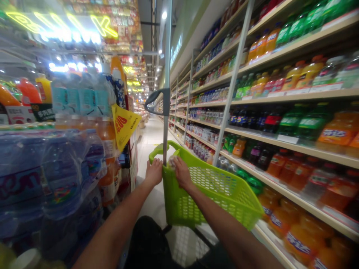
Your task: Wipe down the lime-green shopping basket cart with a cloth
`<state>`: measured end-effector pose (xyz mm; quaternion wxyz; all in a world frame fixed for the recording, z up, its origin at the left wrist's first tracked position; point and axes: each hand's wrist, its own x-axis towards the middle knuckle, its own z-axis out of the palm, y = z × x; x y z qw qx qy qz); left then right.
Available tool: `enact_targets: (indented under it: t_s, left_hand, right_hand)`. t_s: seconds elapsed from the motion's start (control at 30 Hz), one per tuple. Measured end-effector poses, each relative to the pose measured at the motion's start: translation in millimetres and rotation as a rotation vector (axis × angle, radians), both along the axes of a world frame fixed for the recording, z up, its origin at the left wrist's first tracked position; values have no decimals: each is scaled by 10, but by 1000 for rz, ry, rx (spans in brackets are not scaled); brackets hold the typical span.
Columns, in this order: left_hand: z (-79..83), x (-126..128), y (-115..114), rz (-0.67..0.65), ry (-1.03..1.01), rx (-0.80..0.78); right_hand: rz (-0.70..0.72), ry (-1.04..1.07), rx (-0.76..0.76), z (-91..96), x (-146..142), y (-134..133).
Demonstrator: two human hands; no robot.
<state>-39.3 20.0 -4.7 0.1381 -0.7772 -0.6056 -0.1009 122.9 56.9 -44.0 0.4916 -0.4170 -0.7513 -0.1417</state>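
The green basket (175, 203) stands low in front of us, just right of the middle of our view, its perforated side tipped towards the drinks shelving. A grey pole (165, 136) rises from its near corner, with a dark grey loop handle (166, 102) partway up. Our left hand (154, 172) is at the rim just left of the pole, fingers partly curled; we cannot tell whether they are closed round the edge. Our right hand (182, 172) is bent inward on the other side of the pole, closed on a small pale item (172, 161) at the rim — too blurred for us to say what it is. Below the basket is a dark frame (202, 236), and our knee in dark clothing (150, 239) sits near it.

To our right, long shelves (259, 101) hold rows of bottled drinks, with large orange bottles (300, 241) lowest down. To our left are plastic-wrapped bottles (25, 172), with aqua-labelled bottles (81, 95) above — and a yellow price sign (126, 127) sticking out beside them. A pale aisle floor (150, 130) runs ahead, and yellow neon lettering (103, 26) glows overhead.
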Motion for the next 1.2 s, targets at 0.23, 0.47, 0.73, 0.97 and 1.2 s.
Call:
enact_targets:
  t_s: [0.23, 0.47, 0.73, 0.97, 1.2]
  left_hand:
    - [178, -92, 49, 22, -33, -37]
    - [101, -195, -49, 6, -33, -110]
    - [56, -215, -105, 12, -98, -93]
    - [-87, -202, -75, 14, -141, -9]
    - [-128, -202, -98, 2, -136, 28]
  right_hand:
    - [29, -46, 391, 1554, -221, 139]
    - [-13, -477, 377, 1643, -234, 127]
    - [78, -721, 354, 902, -156, 45]
    - [-8, -529, 339, 1508, -204, 42]
    - [57, -637, 276, 844, -118, -37]
